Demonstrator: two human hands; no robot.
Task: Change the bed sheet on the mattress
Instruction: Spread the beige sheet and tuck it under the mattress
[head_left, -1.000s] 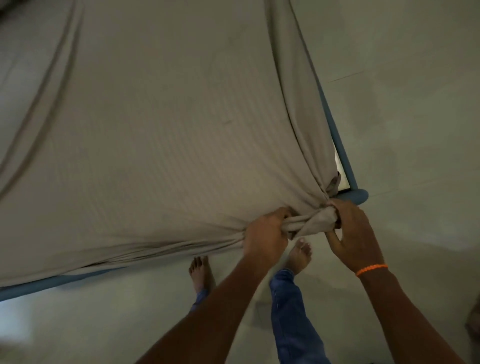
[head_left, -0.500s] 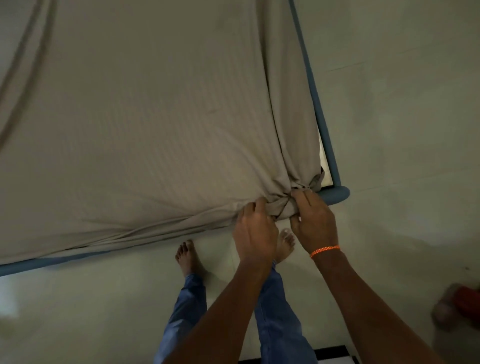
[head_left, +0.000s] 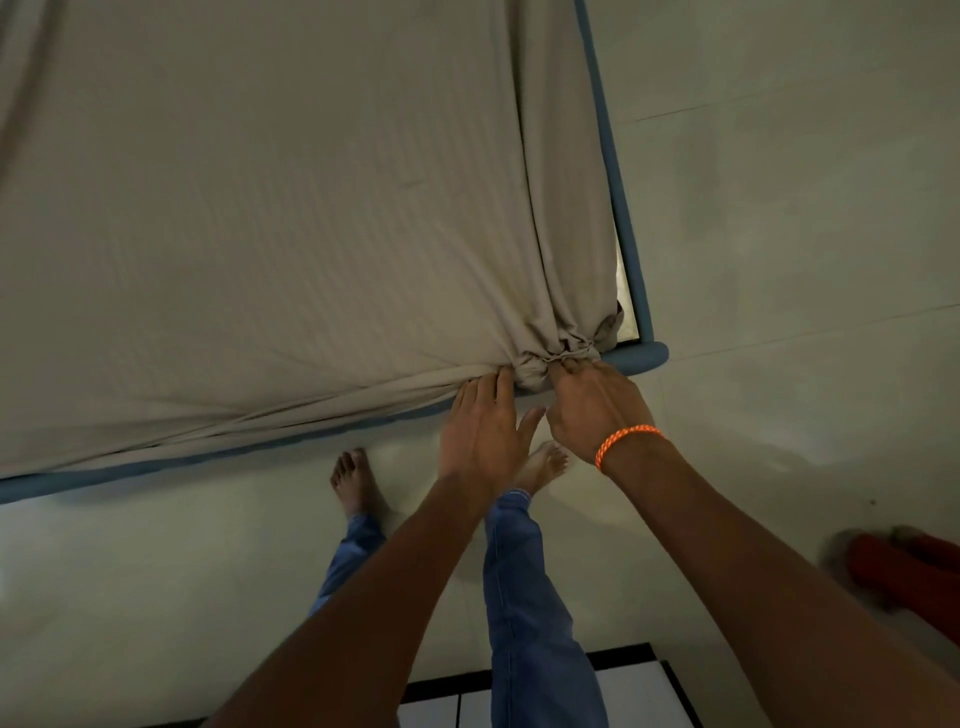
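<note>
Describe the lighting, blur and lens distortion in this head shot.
Head view: dim, greenish light; the bed sheet reads flat grey. Wide-angle bending curves the blue mattress edge. The left hand and right hand at the bunched corner are fairly sharp; the red object at the right margin is smeared.

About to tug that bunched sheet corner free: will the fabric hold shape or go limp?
Likely limp: the bunched sheet corner gathers into soft puckers. Probably light, since the sheet drapes in long folds. The knot-like bunch may resist a straight pull from the right hand.
</note>
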